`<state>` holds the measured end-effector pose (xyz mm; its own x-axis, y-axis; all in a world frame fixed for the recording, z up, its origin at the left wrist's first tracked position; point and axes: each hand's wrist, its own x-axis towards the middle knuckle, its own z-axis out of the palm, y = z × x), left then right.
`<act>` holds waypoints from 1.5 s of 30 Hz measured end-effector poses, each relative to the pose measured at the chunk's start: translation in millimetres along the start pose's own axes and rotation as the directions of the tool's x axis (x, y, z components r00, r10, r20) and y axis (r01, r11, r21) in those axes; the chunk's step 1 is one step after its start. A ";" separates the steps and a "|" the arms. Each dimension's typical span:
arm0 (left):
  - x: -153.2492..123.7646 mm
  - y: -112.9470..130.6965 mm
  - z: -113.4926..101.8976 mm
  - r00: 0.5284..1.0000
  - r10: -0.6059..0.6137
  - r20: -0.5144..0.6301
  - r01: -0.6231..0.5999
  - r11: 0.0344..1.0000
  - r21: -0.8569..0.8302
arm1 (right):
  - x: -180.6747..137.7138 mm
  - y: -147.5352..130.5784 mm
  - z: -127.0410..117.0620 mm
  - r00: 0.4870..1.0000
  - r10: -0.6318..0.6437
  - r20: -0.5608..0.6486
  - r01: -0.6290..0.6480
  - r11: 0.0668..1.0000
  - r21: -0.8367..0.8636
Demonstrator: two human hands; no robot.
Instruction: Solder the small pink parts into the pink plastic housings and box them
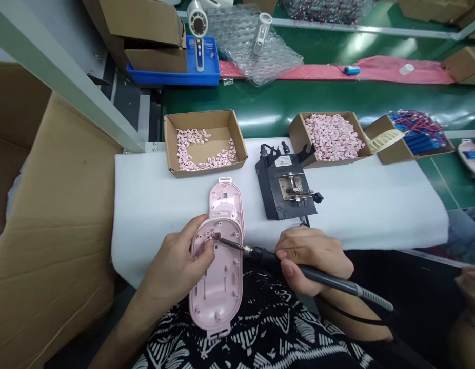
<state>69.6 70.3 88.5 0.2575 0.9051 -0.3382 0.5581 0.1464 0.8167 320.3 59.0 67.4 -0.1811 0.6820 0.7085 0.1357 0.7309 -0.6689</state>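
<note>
My left hand [185, 259] grips a pink plastic housing shell [218, 292] by its left edge, the thumb reaching inside near small posts. Closed round the dark handle of a soldering iron [268, 257] is my right hand [312, 259]. The iron points left, its tip at the upper part of the shell, close to my left thumb. Whether the tip touches plastic or a small part there cannot be made out. Under the top of this shell lies a second pink shell [226, 197] on the white mat [164, 205].
A cardboard box [206, 120] with small pink parts stands behind, and a fuller one [333, 136] to the right. Between them sits a black soldering-iron stand [287, 184]. Farther right is a box of blue wired cells [418, 138]. A large carton [60, 205] borders the left side.
</note>
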 end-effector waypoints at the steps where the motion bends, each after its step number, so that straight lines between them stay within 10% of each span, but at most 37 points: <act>1: 0.3 0.0 0.0 1.000 0.002 -0.003 -0.002 1.000 0.001 | -0.1 0.1 0.1 1.000 0.001 0.000 -0.001 1.000 -0.002; 32: -2.0 0.8 0.5 0.999 -0.033 0.011 0.033 0.999 -0.011 | -1.5 0.4 -0.5 1.000 -0.009 0.023 0.009 1.000 0.014; 39: 11.0 -27.0 -0.2 0.995 -0.096 0.041 0.104 0.949 -0.298 | -6.0 52.8 -75.9 0.976 0.044 -0.216 -0.164 0.797 -0.582; 45: 54.1 -54.3 3.6 0.978 -0.202 -0.047 0.124 0.749 -0.651 | 16.9 116.7 -132.0 0.968 0.228 0.101 -0.089 0.694 -0.714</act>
<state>56.1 109.9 24.2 0.1022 0.8745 -0.4742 -0.0630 0.4814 0.8742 461.7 159.2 31.0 -0.2430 0.8244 0.5112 0.8061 0.4648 -0.3663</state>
